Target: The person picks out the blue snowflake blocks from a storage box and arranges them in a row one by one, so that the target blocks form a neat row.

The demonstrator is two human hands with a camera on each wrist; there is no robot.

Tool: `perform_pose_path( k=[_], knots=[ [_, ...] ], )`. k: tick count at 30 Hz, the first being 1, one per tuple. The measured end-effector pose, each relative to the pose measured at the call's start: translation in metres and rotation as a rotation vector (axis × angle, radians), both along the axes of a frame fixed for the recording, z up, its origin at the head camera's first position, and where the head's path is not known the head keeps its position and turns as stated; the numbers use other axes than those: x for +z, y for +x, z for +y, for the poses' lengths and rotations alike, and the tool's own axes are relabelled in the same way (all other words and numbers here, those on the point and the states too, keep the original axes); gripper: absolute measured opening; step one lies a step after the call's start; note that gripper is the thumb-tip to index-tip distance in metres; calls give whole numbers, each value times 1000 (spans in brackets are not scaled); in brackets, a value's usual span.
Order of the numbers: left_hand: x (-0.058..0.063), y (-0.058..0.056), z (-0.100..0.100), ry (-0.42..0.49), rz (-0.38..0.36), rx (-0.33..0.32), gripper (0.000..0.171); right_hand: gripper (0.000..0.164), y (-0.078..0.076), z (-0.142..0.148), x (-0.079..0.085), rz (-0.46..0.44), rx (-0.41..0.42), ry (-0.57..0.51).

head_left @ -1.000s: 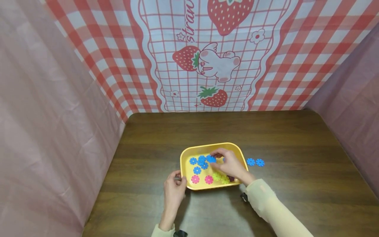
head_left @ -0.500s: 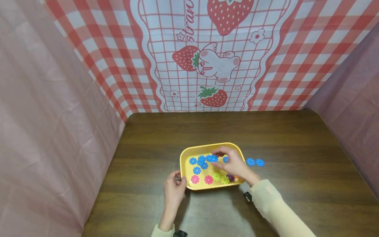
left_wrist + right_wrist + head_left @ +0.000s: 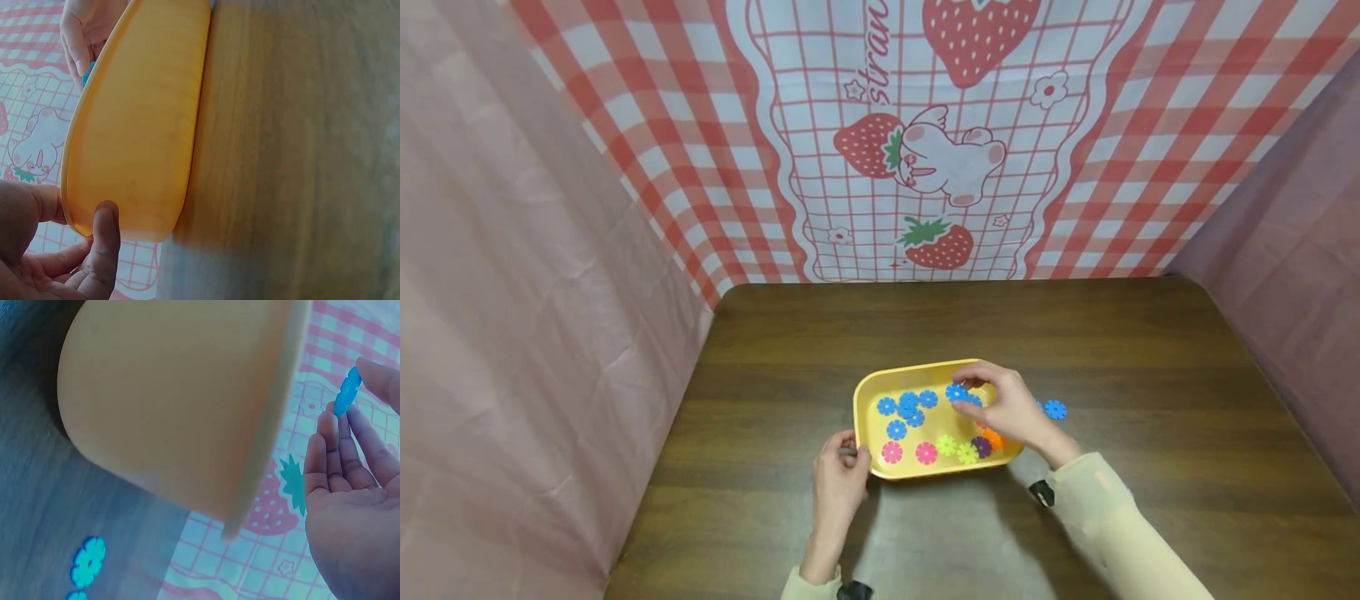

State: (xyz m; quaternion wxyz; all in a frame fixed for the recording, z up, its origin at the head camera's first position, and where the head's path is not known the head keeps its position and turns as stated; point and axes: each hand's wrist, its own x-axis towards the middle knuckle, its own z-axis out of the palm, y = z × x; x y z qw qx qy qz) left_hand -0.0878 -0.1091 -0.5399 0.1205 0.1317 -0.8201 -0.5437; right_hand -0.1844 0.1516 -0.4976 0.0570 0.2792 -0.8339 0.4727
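Note:
A yellow plastic tray (image 3: 940, 474) holds notched, flower-shaped building discs. My left hand (image 3: 839, 479) grips its near left corner, and the left wrist view shows thumb and fingers at the rim. Over the tray's right part, my right hand (image 3: 1011, 408) pinches a blue notched disc (image 3: 348, 391) between thumb and fingertips. Below lie more blue discs (image 3: 897, 430), two pink discs (image 3: 892, 452), yellow-green discs (image 3: 967, 453), a purple disc (image 3: 981, 447) and an orange disc (image 3: 993, 439). The right hand covers part of the tray's right side.
Two blue discs lie on the brown wooden table (image 3: 760, 358) just right of the tray; the right hand partly hides one, while the outer disc (image 3: 1056, 409) shows fully. Behind the table hangs a strawberry-print checked cloth (image 3: 925, 167), with pink curtains (image 3: 550, 292) at both sides.
My right hand has moved to the right over the tray, carrying a blue disc away from the other blue ones. The orange and purple discs have come into view. My left hand stays at the corner.

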Motion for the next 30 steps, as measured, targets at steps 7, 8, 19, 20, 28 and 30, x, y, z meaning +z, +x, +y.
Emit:
perform_pose_path(
  k=[7,8,19,20,28,30],
  knots=[
    [0,1,0,-12,13,3,21,33,1,11,5,26,-47,25],
    [1,1,0,-11,11,3,21,34,2,12,6,19,-58,27],
    [1,0,1,0,-24,2,22,34,4,38,10,42,-116,41],
    [1,0,1,1,-26,1,22,34,3,41,9,54,-121,39],
    [2,0,1,-7,-30,3,23,36,4,62,9,69,-184,57],
    [2,1,1,-7,-32,4,23,37,5,68,9,65,-201,63]
  ],
)
